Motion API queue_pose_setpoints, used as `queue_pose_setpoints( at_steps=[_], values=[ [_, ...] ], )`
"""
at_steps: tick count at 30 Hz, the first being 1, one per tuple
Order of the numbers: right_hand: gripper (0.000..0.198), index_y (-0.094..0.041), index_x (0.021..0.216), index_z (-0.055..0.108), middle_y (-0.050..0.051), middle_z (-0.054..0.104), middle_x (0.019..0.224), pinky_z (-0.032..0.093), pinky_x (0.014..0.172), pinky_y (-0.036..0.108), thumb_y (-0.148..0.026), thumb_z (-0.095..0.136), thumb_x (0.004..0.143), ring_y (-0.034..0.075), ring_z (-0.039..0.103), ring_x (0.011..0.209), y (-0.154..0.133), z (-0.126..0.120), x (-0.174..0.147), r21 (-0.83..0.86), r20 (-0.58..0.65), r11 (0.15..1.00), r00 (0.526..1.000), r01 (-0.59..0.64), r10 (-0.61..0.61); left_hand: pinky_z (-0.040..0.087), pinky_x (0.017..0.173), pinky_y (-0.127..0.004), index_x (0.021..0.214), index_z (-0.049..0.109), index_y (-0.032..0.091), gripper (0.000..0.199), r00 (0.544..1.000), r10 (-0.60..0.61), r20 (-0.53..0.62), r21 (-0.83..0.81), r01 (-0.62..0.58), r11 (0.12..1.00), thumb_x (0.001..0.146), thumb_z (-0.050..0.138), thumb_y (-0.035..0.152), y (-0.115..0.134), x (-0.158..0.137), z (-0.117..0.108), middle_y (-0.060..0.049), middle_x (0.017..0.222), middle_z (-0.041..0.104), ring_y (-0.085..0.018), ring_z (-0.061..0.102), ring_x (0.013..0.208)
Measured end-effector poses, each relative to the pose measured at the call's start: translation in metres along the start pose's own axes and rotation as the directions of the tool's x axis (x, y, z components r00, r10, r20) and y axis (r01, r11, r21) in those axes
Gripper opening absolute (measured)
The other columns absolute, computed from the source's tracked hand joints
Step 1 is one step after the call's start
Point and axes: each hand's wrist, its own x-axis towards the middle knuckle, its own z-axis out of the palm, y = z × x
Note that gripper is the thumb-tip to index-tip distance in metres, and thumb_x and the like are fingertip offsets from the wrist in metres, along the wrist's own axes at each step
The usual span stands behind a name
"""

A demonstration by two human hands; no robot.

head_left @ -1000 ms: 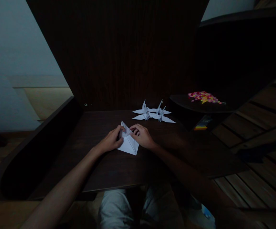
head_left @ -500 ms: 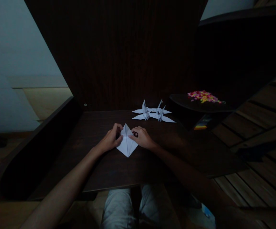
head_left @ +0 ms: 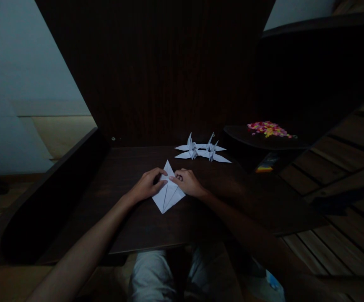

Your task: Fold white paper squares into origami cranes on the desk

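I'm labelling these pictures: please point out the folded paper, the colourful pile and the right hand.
Folded paper (head_left: 169,194), head view: upper face, near the middle.
Colourful pile (head_left: 268,128), head view: middle of the heap.
Right hand (head_left: 188,182), head view: its back.

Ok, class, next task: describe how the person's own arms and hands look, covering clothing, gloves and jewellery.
The bare left hand and bare right hand wear no gloves, and no rings show. The slender left forearm and right forearm show no sleeve, watch or bracelet, though deep shadow hides detail on the right one.
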Motion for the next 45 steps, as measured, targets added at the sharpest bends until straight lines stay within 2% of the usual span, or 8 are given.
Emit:
queue_pose_setpoints(
  at_steps=[8, 12, 14, 19, 23, 27, 34, 45],
  values=[
    [0.022, -0.016, 0.061, 0.059, -0.003, 0.051, 0.06, 0.035, 0.057, 0.023, -0.024, 0.066, 0.08, 0.011, 0.048, 0.06, -0.005, -0.001, 0.0, 0.062, 0.031, 0.996, 0.998, 0.058, -0.06, 0.044, 0.07, -0.028, 0.087, 0.055, 0.019, 0.016, 0.997, -0.065, -0.047, -0.021, 0.064, 0.998, 0.08, 0.061, 0.032, 0.002, 0.0, 0.0, -0.001, 0.081, 0.062, -0.016, 0.058, 0.073],
    [0.016, -0.017, 0.069, 0.06, -0.002, 0.05, 0.067, 0.037, 0.059, 0.023, -0.026, 0.064, 0.082, 0.011, 0.046, 0.062, -0.005, -0.001, 0.0, 0.086, -0.008, 0.992, 0.995, 0.095, -0.095, 0.043, 0.068, -0.026, 0.08, 0.053, 0.018, 0.016, 0.988, -0.093, -0.123, -0.09, 0.083, 0.993, 0.08, 0.063, 0.032, 0.001, 0.001, -0.001, 0.001, 0.077, 0.059, -0.013, 0.056, 0.07],
    [0.01, -0.018, 0.08, 0.062, -0.001, 0.053, 0.075, 0.039, 0.06, 0.023, -0.027, 0.064, 0.082, 0.011, 0.048, 0.065, -0.004, 0.0, 0.0, 0.114, -0.036, 0.991, 0.998, 0.062, -0.059, 0.042, 0.065, -0.025, 0.077, 0.052, 0.018, 0.019, 0.978, -0.117, -0.173, -0.138, 0.094, 0.986, 0.079, 0.064, 0.032, 0.0, 0.001, -0.002, 0.002, 0.074, 0.057, -0.013, 0.054, 0.068],
    [0.019, -0.018, 0.095, 0.061, 0.003, 0.058, 0.091, 0.044, 0.063, 0.024, -0.029, 0.064, 0.081, 0.012, 0.053, 0.073, 0.0, 0.003, 0.002, 0.214, -0.031, 0.977, 0.999, -0.026, 0.033, 0.043, 0.063, -0.025, 0.073, 0.051, 0.018, 0.024, 0.947, -0.176, -0.268, -0.241, 0.111, 0.964, 0.076, 0.067, 0.034, -0.001, 0.003, -0.004, 0.002, 0.072, 0.053, -0.012, 0.052, 0.067],
    [0.021, -0.018, 0.098, 0.059, 0.002, 0.06, 0.088, 0.046, 0.064, 0.025, -0.03, 0.062, 0.081, 0.011, 0.055, 0.072, 0.001, 0.007, 0.002, 0.356, 0.033, 0.927, 0.992, -0.123, 0.119, 0.043, 0.062, -0.025, 0.071, 0.05, 0.018, 0.025, 0.94, -0.199, -0.276, -0.269, 0.123, 0.955, 0.076, 0.067, 0.035, 0.002, 0.003, -0.003, 0.002, 0.07, 0.052, -0.012, 0.051, 0.066],
    [0.024, -0.017, 0.098, 0.057, -0.001, 0.058, 0.077, 0.045, 0.061, 0.023, -0.029, 0.063, 0.079, 0.011, 0.055, 0.066, 0.001, 0.007, 0.002, 0.451, 0.07, 0.881, 0.99, -0.143, 0.124, 0.042, 0.062, -0.024, 0.069, 0.05, 0.017, 0.024, 0.944, -0.185, -0.274, -0.248, 0.117, 0.962, 0.077, 0.067, 0.033, 0.006, 0.003, -0.002, 0.002, 0.068, 0.051, -0.012, 0.05, 0.065],
    [0.025, -0.018, 0.095, 0.058, -0.003, 0.057, 0.071, 0.043, 0.058, 0.022, -0.028, 0.067, 0.073, 0.01, 0.054, 0.063, 0.002, 0.005, 0.003, 0.517, 0.042, 0.848, 0.994, -0.111, 0.105, 0.044, 0.066, -0.025, 0.071, 0.054, 0.017, 0.021, 0.955, -0.149, -0.256, -0.232, 0.088, 0.969, 0.077, 0.066, 0.033, 0.001, 0.004, 0.0, 0.0, 0.071, 0.057, -0.013, 0.055, 0.068],
    [0.031, -0.02, 0.092, 0.06, 0.001, 0.059, 0.081, 0.048, 0.062, 0.025, -0.025, 0.072, 0.064, 0.015, 0.056, 0.077, -0.001, 0.005, 0.004, 0.601, -0.08, 0.794, 0.982, -0.089, 0.171, 0.046, 0.07, -0.028, 0.094, 0.063, 0.017, 0.021, 0.959, -0.095, -0.267, -0.141, 0.059, 0.988, 0.078, 0.067, 0.031, -0.003, 0.004, 0.0, -0.003, 0.087, 0.06, -0.016, 0.057, 0.078]
  ],
)
